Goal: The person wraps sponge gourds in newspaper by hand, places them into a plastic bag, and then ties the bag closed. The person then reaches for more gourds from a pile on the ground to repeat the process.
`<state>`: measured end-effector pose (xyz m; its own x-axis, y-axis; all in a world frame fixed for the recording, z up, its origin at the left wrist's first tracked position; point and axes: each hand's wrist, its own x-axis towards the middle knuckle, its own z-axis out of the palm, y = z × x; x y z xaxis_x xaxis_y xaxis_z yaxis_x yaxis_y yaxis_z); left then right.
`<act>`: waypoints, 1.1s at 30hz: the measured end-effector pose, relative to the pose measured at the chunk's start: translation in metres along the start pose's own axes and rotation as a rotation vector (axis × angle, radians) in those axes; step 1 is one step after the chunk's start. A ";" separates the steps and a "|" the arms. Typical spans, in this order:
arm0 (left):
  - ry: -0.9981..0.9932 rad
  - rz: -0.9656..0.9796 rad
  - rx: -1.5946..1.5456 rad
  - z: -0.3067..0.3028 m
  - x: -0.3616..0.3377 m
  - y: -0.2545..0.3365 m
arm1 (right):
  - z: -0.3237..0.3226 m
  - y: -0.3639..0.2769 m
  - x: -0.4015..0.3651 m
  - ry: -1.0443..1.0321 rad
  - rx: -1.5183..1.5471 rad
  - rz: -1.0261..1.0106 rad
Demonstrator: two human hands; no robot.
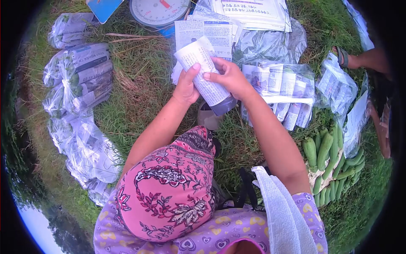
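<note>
A newspaper roll is held tilted between my two hands above the grass. My left hand grips its left side with the thumb pressed on the paper. From the other side, my right hand wraps round it, thumb on top. Whatever lies inside the roll is hidden. Loose newspaper sheets lie just beyond my hands. To the right of my right hand rests a clear plastic bag with several newspaper rolls in it.
A dial scale stands at the top. Clear bags of newspaper-wrapped bundles line the left. Long green vegetables are piled at the right, near another person's strapped limb. A pink patterned hat fills the lower middle.
</note>
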<state>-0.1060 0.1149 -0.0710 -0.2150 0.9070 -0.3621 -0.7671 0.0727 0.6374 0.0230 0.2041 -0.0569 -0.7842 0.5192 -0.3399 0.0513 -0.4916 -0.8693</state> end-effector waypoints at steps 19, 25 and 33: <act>-0.167 -0.149 -0.126 -0.018 -0.007 0.009 | -0.028 0.010 -0.032 0.103 0.326 0.249; -0.127 -0.135 -0.107 -0.018 -0.013 0.005 | -0.024 -0.016 -0.026 0.227 0.364 0.123; -0.083 -0.159 -0.075 -0.026 -0.015 0.003 | -0.024 -0.020 -0.029 0.280 0.126 0.128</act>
<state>-0.1206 0.0905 -0.0814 -0.0389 0.9179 -0.3948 -0.8310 0.1897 0.5229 0.0597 0.2153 -0.0381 -0.5752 0.6107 -0.5443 0.0480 -0.6390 -0.7677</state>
